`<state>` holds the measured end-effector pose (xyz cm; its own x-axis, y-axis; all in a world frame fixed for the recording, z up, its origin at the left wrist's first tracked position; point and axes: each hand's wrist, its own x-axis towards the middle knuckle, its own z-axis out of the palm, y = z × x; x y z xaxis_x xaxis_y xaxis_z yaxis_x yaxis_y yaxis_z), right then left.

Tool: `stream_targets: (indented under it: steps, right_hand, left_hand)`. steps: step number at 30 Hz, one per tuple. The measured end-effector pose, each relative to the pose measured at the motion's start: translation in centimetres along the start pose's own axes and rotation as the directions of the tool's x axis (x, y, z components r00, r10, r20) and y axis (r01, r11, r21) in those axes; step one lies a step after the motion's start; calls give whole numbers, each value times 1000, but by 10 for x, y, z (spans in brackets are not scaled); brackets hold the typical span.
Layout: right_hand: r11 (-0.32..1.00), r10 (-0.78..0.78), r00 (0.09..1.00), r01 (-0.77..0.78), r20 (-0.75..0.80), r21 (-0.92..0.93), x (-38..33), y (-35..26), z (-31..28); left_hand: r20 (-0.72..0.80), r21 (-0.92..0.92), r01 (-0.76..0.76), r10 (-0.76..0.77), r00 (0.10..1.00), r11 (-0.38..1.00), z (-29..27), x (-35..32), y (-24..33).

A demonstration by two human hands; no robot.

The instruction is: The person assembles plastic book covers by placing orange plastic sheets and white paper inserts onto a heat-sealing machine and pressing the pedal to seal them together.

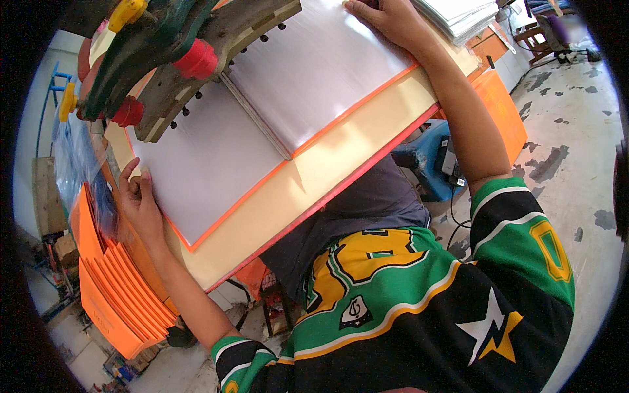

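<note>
An orange-edged folder [216, 230] lies spread flat on the work surface, both halves covered by pale plastic sheets [203, 157]. A narrow grey strip [259, 118] runs along its middle fold. At the folder's left edge is my left hand [139, 202], its fingers apart and slightly bent, thumb beside the edge. My right hand [390, 25] rests over the far right part of the sheet with one digit stretched out; its other fingers are partly cut off by the upper rim. Above the folder's far end hangs a dark machine head [196, 72] with red collars and yellow knobs.
The cream board [354, 147] has a red front edge. At right sits a stack of clear sleeves [458, 16]. Several orange folders [121, 298] stand at lower left, near blue plastic film [78, 154]. A blue stool [426, 160] and an orange panel [501, 114] are at right.
</note>
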<state>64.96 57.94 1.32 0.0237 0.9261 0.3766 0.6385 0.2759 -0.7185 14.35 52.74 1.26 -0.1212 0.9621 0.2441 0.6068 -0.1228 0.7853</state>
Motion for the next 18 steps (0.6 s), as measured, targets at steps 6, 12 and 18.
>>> stream_targets:
  steps: [6,12,18]
  right_hand:
    - [1000,-18,999,17,-42,-19,-3,-11,6]
    - [998,0,999,-2,-33,-68,-4,-3,2]
    - [991,43,991,-26,130,-130,-15,4,-18]
  left_hand:
    - [46,205,-77,69,997,976,-5,-4,20]
    - [34,118,-34,30,999,992,-10,-6,1]
    - [93,84,143,-151,984,986,-23,-36,23]
